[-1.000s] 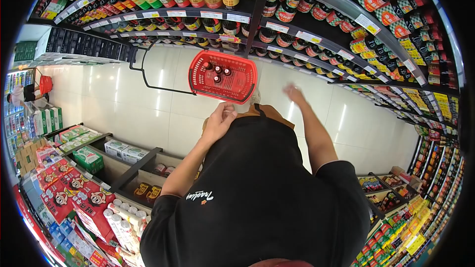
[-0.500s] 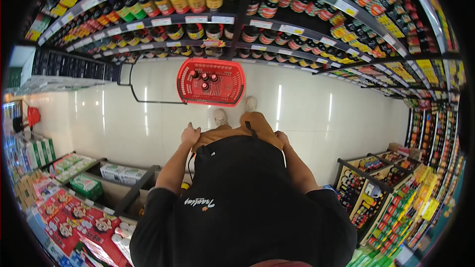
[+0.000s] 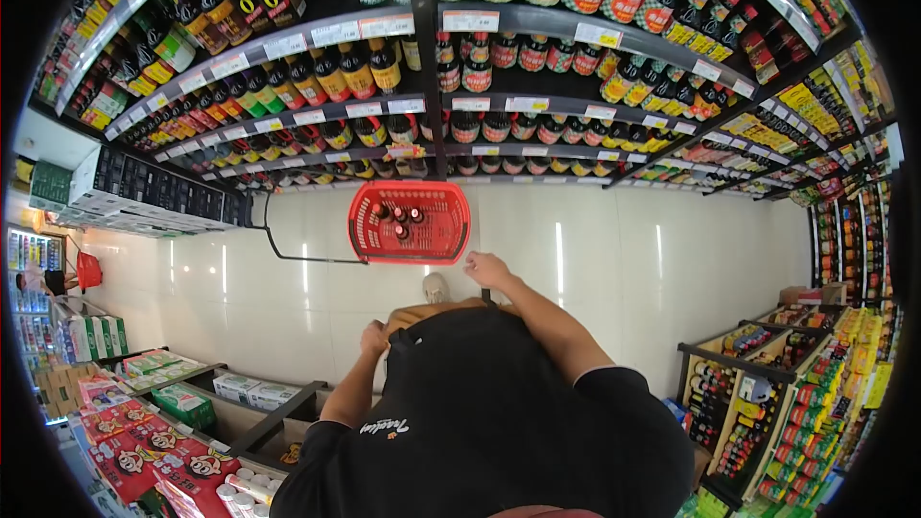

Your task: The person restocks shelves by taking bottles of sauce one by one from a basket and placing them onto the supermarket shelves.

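My right hand (image 3: 487, 270) reaches forward, just beside the near right corner of a red shopping basket (image 3: 357, 242). Its fingers are loosely curled, and I see nothing in them. Several dark bottles with red caps (image 3: 401, 231) stand in the basket on the floor. The basket's long dark pull handle (image 3: 307, 259) stretches out to the left. Down by my left thigh hangs my left hand (image 3: 375, 337), apart from the basket; its fingers are partly hidden and blurred.
Ahead stand shelves (image 3: 523, 19) full of sauce bottles with price tags. Stacked dark cartons (image 3: 158, 192) are at the left. Red boxes (image 3: 129, 441) lie on a low display at the lower left. A bottle rack (image 3: 734, 388) stands at the right, on the pale tiled floor (image 3: 614, 278).
My right hand has come forward from my right thigh towards the basket. The view has tilted up, showing more of the upper shelves. My left hand remains near my thigh.
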A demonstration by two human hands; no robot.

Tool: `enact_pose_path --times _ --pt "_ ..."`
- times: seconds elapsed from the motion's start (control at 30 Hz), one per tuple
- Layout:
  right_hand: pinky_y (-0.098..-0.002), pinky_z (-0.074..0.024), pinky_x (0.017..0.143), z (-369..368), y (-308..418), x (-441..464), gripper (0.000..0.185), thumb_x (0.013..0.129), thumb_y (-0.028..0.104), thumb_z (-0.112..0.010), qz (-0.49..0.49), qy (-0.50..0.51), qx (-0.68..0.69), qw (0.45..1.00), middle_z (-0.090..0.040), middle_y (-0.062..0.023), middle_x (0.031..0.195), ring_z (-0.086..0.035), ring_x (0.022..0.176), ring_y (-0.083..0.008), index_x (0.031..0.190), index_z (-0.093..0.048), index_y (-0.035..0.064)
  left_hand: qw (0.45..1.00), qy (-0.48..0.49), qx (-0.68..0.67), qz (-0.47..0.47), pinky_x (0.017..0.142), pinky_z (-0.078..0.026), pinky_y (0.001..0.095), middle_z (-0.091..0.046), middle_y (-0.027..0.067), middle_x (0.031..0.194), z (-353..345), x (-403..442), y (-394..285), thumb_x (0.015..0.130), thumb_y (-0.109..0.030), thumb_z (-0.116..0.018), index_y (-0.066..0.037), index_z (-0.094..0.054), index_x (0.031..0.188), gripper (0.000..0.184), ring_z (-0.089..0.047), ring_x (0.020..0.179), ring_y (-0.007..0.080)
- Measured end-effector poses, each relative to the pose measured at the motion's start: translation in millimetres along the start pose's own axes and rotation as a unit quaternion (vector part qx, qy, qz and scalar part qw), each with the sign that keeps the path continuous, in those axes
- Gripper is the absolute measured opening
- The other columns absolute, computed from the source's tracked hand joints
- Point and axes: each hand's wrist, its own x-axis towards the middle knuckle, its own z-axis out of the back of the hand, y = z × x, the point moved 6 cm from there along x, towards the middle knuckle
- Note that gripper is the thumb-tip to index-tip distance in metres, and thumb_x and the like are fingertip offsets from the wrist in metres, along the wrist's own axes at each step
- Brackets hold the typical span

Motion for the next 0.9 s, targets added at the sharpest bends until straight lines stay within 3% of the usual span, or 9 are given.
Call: enact_pose_path --times 0.13,0.23,0.37,0.47,0.67,0.9 --pt "-0.0467 -0.0517 0.084 -5.2 1.4 -36.4 0.035 0.088 0.032 -0.059 0.071 0.021 -0.075 0.994 -0.068 -0.0158 0.103 -0.065 0.100 -0.0349 0.111 -0.061 0.0056 1.000 -0.001 0.024 0.013 0.090 -0.051 0.0491 -0.067 0.0225 0.111 -7.7 -13.3 -37.0 0.091 -0.044 -0.055 -0.004 -0.064 0.110 0.045 -0.064 0.107 0.0390" --pt "-0.0483 -0.0509 0.091 -33.0 -40.8 -72.2 0.041 0.090 0.040 -0.059 0.029 0.133 -0.158 0.978 -0.066 -0.0175 0.112 -0.063 0.108 -0.0349 0.114 -0.061 0.0061 0.999 -0.009 0.049 -0.017 0.089 -0.051 0.0500 -0.067 0.0241 0.110 -17.7 -12.2 -57.7 0.088 -0.039 -0.056 -0.003 -0.063 0.109 0.042 -0.064 0.105 0.0405" --pt "-0.0469 -0.0503 0.092 -29.9 -67.8 -112.3 0.046 0.087 0.044 -0.064 -0.001 0.170 -0.140 0.975 -0.066 -0.0175 0.115 -0.062 0.110 -0.0348 0.114 -0.063 0.0061 0.996 -0.043 0.061 -0.047 0.088 -0.052 0.0508 -0.066 0.0238 0.110 -28.3 -25.6 -87.7 0.086 -0.034 -0.054 -0.003 -0.062 0.107 0.038 -0.065 0.102 0.0420" --pt "-0.0468 -0.0501 0.092 -34.7 -84.4 -129.2 0.046 0.088 0.045 -0.061 0.001 0.184 -0.133 0.974 -0.066 -0.0166 0.118 -0.062 0.110 -0.0358 0.121 -0.061 0.0124 0.996 -0.064 0.049 -0.047 0.089 -0.052 0.0505 -0.065 0.0239 0.112 -37.5 -40.4 -104.1 0.086 -0.034 -0.053 -0.003 -0.061 0.107 0.038 -0.064 0.102 0.0423" --pt "-0.0454 -0.0486 0.095 -77.5 -128.6 -144.5 0.044 0.084 0.037 -0.064 0.010 0.237 -0.060 0.970 -0.063 -0.0175 0.124 -0.060 0.117 -0.0341 0.122 -0.061 0.0142 0.992 -0.013 0.109 -0.065 0.093 -0.050 0.0495 -0.063 0.0249 0.118 -44.0 -43.5 -135.0 0.087 -0.032 -0.052 -0.002 -0.061 0.112 0.040 -0.063 0.108 0.0419" --pt "-0.0428 -0.0475 0.097 -46.7 -141.7 -162.8 0.057 0.085 0.046 -0.065 -0.109 0.186 0.019 0.976 -0.062 -0.0220 0.124 -0.060 0.116 -0.0311 0.127 -0.059 0.0087 0.991 0.007 0.129 -0.031 0.099 -0.048 0.0488 -0.059 0.0249 0.125 -29.6 -51.2 -146.9 0.089 -0.032 -0.051 -0.002 -0.059 0.118 0.043 -0.059 0.116 0.0429"
